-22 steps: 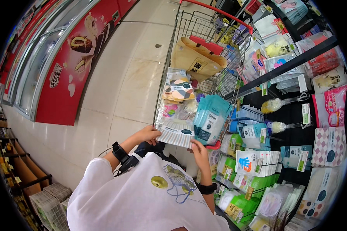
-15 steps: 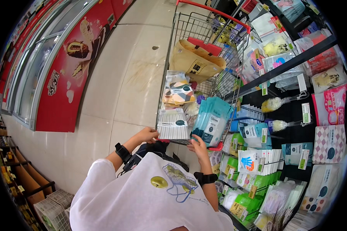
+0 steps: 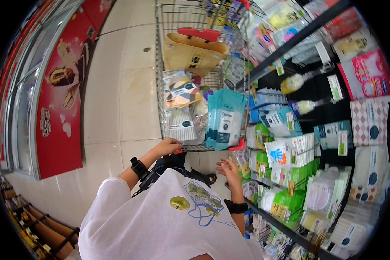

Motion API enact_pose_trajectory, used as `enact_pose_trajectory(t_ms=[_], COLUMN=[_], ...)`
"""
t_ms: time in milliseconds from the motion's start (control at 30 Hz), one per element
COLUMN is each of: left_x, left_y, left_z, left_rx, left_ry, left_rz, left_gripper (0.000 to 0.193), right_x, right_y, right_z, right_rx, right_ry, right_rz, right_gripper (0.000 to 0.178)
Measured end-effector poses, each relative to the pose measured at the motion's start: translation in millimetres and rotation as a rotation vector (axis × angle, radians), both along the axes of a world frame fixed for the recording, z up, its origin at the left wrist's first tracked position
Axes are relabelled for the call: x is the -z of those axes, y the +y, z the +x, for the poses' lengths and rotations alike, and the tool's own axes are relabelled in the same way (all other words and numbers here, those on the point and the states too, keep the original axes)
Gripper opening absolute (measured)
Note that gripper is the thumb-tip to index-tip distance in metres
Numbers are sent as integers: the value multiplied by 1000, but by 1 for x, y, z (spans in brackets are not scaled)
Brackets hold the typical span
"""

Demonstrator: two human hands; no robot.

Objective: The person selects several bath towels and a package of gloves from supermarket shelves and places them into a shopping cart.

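Observation:
A wire shopping cart with red corner pieces stands in front of me. My left hand is closed at the cart's near left corner, over a red part. My right hand is off the cart, just below its near right corner, fingers apart and nothing in it. Teal packs of gloves lie in the near right of the basket. Beside them are a striped white pack and a pack with a coloured geometric pattern. Farther in stands a tan bag with its top open.
Along the right runs a shelf rack with hanging packs: white packs with a blue hand print, green packs and bottle brushes. A red freezer cabinet lines the left. Pale floor tiles lie between it and the cart.
My right hand has let go of the cart's near edge and opened, moving slightly down and right. In view, the cart and freezer have shifted left. My left hand stays at its corner.

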State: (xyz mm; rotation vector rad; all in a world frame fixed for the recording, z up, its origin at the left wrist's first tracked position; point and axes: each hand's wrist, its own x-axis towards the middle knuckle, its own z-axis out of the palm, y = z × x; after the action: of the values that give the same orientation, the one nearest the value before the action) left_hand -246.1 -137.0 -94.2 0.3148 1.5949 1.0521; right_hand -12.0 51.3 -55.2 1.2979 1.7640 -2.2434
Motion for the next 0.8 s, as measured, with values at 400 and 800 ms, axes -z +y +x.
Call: enact_pose_trajectory(t_ms=[400, 800], left_x=[-52, -191], left_y=[124, 286], left_z=[76, 273], left_rx=[392, 779], left_ry=[-67, -58], left_rz=[158, 730], left_gripper=[37, 24], right_x=[-82, -227], right_y=[37, 56], right_z=[147, 346], right_rx=[480, 1081], right_ry=[92, 451], right_rz=[425, 1103], right_gripper=[28, 23])
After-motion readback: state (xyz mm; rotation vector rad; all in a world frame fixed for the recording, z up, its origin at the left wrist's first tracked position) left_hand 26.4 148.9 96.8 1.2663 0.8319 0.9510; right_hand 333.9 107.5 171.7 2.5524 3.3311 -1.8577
